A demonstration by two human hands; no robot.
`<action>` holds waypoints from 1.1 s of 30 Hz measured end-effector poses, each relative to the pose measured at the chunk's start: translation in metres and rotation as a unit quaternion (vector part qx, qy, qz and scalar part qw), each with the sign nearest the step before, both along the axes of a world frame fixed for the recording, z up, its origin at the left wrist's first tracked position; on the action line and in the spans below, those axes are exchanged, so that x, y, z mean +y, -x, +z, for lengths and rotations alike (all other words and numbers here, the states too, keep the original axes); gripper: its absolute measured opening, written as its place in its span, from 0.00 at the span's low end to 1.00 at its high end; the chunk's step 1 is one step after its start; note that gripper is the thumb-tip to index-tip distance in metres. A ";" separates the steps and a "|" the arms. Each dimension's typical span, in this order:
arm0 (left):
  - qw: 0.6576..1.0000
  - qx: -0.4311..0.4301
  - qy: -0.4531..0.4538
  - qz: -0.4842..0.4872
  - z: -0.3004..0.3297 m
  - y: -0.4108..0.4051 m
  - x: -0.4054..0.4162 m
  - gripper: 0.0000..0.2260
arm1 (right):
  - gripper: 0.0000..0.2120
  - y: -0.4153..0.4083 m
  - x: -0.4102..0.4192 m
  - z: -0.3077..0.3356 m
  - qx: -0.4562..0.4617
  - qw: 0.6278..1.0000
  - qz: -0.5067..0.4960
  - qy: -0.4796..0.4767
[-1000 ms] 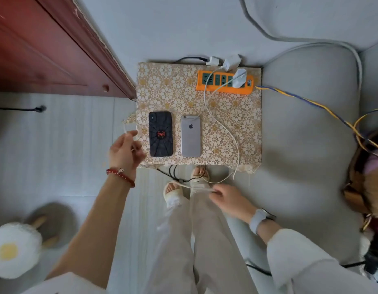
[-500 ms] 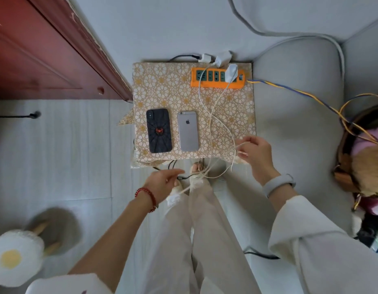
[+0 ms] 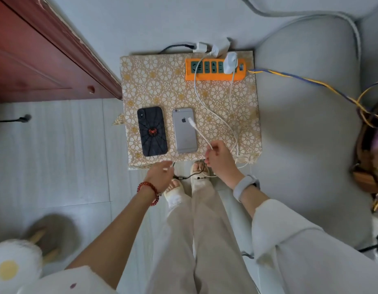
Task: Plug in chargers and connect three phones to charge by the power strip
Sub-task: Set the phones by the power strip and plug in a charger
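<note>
While left hand (image 3: 160, 172) now hangs loose, cable-free, right hand (image 3: 219, 159) pinches white cable (image 3: 199, 133) over silver phone (image 3: 184, 130).

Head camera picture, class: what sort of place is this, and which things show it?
Probably a room in a home: a grey sofa, a tiled floor, and a wooden cabinet beside a small cloth-covered table.

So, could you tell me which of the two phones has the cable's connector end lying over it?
The silver phone, the right one of the pair: the white cable pinched by the right hand ends over its back. The black phone has none.
</note>
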State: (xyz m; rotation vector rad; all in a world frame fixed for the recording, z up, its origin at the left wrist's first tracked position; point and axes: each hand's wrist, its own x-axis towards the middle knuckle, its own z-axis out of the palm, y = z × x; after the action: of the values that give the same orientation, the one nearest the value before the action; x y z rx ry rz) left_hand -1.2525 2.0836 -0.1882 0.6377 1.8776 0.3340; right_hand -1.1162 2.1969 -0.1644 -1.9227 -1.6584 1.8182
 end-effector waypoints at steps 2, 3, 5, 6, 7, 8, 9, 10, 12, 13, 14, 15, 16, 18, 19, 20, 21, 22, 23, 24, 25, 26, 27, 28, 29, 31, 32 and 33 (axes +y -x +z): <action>0.998 0.022 -0.027 0.055 -0.009 0.010 0.014 0.16 | 0.04 0.010 -0.001 -0.019 -0.017 1.000 -0.001 -0.019; 0.996 0.022 -0.044 0.076 -0.014 0.013 0.022 0.16 | 0.05 0.015 0.001 -0.028 -0.018 0.999 -0.005 -0.036; 0.990 0.000 -0.065 0.123 -0.021 0.012 0.039 0.17 | 0.07 0.026 0.005 -0.040 -0.013 0.998 -0.009 -0.055; 0.987 -0.011 -0.071 0.142 -0.026 0.009 0.048 0.17 | 0.08 0.031 0.007 -0.046 -0.009 0.998 -0.008 -0.057; 0.985 -0.020 -0.076 0.152 -0.029 0.006 0.056 0.16 | 0.08 0.034 0.009 -0.051 -0.007 0.998 -0.007 -0.056; 0.985 -0.023 -0.076 0.153 -0.033 0.002 0.063 0.16 | 0.08 0.036 0.010 -0.056 -0.005 0.999 -0.010 -0.053; 0.986 -0.022 -0.072 0.151 -0.037 -0.001 0.068 0.16 | 0.08 0.038 0.011 -0.060 -0.004 0.998 -0.017 -0.052; 0.987 -0.018 -0.060 0.151 -0.040 -0.005 0.072 0.16 | 0.08 0.039 0.011 -0.062 -0.003 0.998 -0.027 -0.049; 0.985 -0.005 -0.023 0.171 -0.046 -0.010 0.076 0.19 | 0.06 0.040 0.012 -0.064 0.004 0.998 -0.047 -0.036; 0.983 -0.001 -0.009 0.184 -0.047 -0.012 0.077 0.20 | 0.07 0.039 0.013 -0.065 0.008 0.998 -0.058 -0.026; 0.981 -0.001 0.001 0.194 -0.047 -0.013 0.078 0.19 | 0.07 0.037 0.013 -0.063 0.009 0.997 -0.072 -0.015; 0.979 -0.008 0.000 0.202 -0.047 -0.014 0.078 0.18 | 0.08 0.035 0.014 -0.062 0.009 0.996 -0.085 -0.006; 0.976 -0.031 -0.011 0.213 -0.045 -0.014 0.077 0.16 | 0.08 0.032 0.016 -0.061 0.008 0.996 -0.094 0.001; 0.963 -0.093 -0.039 0.250 -0.040 -0.013 0.073 0.09 | 0.06 0.025 0.018 -0.054 0.009 0.995 -0.099 0.008; 0.955 -0.115 -0.042 0.271 -0.038 -0.011 0.071 0.07 | 0.05 0.022 0.019 -0.050 0.016 0.995 -0.098 0.010; 0.946 -0.139 -0.038 0.292 -0.036 -0.009 0.068 0.08 | 0.03 0.018 0.018 -0.045 0.026 0.995 -0.099 0.010; 0.935 -0.167 -0.034 0.311 -0.033 -0.007 0.065 0.09 | 0.03 0.014 0.017 -0.039 0.038 0.994 -0.104 0.008; 0.926 -0.191 -0.032 0.323 -0.030 -0.006 0.063 0.10 | 0.06 0.009 0.014 -0.034 0.050 0.993 -0.109 0.003; 0.921 -0.206 -0.034 0.330 -0.027 -0.004 0.060 0.11 | 0.08 0.005 0.011 -0.029 0.061 0.992 -0.114 -0.003; 0.916 -0.215 -0.038 0.335 -0.023 -0.003 0.058 0.11 | 0.09 0.001 0.006 -0.025 0.071 0.991 -0.112 -0.012; 0.911 -0.222 -0.047 0.345 -0.020 -0.002 0.056 0.11 | 0.08 -0.003 0.001 -0.021 0.078 0.991 -0.104 -0.021; 0.904 -0.225 -0.059 0.358 -0.015 -0.001 0.056 0.10 | 0.08 -0.006 -0.004 -0.018 0.082 0.992 -0.090 -0.033; 0.898 -0.227 -0.072 0.371 -0.010 0.001 0.056 0.09 | 0.09 -0.008 -0.009 -0.015 0.089 0.992 -0.077 -0.039; 0.891 -0.229 -0.085 0.383 -0.005 0.003 0.056 0.07 | 0.09 -0.009 -0.014 -0.012 0.096 0.992 -0.065 -0.040; 0.884 -0.232 -0.098 0.393 0.001 0.005 0.057 0.06 | 0.11 -0.009 -0.018 -0.007 0.107 0.992 -0.058 -0.034; 0.872 -0.234 -0.115 0.413 0.010 0.011 0.060 0.06 | 0.16 -0.008 -0.024 0.001 0.119 0.992 -0.039 -0.025; 0.866 -0.234 -0.121 0.425 0.014 0.014 0.060 0.06 | 0.17 -0.007 -0.026 0.005 0.114 0.993 -0.021 -0.026; 0.858 -0.236 -0.127 0.438 0.019 0.016 0.061 0.06 | 0.15 -0.004 -0.027 0.010 0.107 0.994 0.000 -0.028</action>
State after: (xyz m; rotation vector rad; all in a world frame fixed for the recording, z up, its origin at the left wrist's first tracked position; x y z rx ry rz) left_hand -1.2688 2.1445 -0.1697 -0.1895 1.5385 1.2267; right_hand -1.1119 2.1697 -0.1547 -1.6406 -1.6210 1.8779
